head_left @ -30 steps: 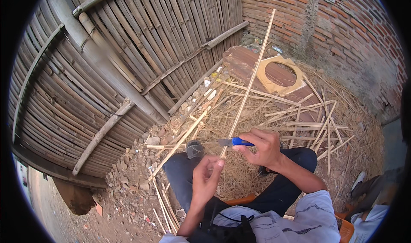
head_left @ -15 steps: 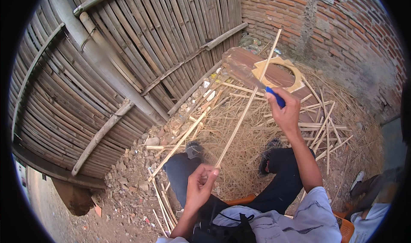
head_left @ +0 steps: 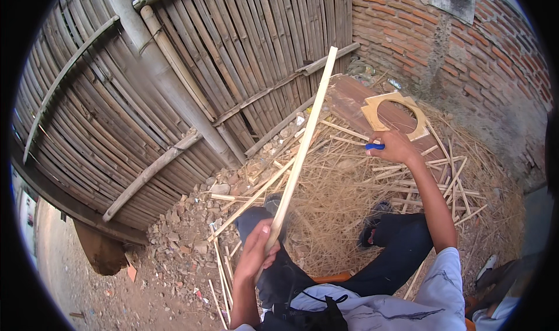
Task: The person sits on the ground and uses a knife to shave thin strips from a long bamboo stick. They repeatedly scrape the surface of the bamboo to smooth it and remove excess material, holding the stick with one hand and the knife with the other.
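Note:
My left hand (head_left: 256,252) is wrapped round the lower end of a long, pale bamboo strip (head_left: 307,137), above my left leg. The strip slants upward and away, its far tip in front of the bamboo fence. To its right, my right hand (head_left: 399,147) grips a blue-handled knife (head_left: 375,147), apart from the strip. Its blade is hard to make out in this view. Beyond that hand lies a yellowish board with a large round hole (head_left: 372,116), on a brown wooden panel (head_left: 347,98).
A bamboo fence (head_left: 233,57) stands at the left and a brick wall (head_left: 396,28) at the far right. Cut strips (head_left: 457,182) and straw-like shavings (head_left: 332,214) cover the ground, with rubble (head_left: 180,232) at the left. Another person's foot (head_left: 487,266) shows at lower right.
The strip has swung leftward and its near end now sits lower in my left hand's grip. My right hand has moved the knife off the strip, slightly down, and turned it. The view has shifted.

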`<state>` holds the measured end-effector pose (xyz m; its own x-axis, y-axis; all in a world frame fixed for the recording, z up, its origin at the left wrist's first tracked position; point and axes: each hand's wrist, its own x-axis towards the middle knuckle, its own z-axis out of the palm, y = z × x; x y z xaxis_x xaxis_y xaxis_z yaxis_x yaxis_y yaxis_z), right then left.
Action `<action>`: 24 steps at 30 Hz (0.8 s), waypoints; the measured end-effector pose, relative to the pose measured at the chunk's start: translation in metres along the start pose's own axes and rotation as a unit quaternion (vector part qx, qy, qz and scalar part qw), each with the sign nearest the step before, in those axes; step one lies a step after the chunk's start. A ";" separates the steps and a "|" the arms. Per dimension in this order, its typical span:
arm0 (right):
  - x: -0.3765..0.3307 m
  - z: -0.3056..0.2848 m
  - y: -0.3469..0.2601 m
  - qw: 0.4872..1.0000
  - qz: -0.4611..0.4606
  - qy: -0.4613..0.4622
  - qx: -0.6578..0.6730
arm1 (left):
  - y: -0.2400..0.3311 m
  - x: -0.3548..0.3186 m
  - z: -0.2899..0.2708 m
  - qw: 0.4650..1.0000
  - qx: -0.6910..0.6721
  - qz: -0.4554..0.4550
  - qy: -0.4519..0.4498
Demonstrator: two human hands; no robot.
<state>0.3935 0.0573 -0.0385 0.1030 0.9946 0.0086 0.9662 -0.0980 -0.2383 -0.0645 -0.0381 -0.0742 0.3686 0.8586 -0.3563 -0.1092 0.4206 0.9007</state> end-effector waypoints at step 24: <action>-0.006 -0.003 0.021 0.813 0.049 0.179 0.552 | -0.034 0.024 0.025 0.979 0.172 0.083 -0.068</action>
<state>0.4136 0.0495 -0.0405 0.4203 0.8910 0.1720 0.1680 0.1098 -0.9796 -0.0287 -0.0393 -0.1068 0.4933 0.8504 -0.1830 0.1305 0.1357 0.9821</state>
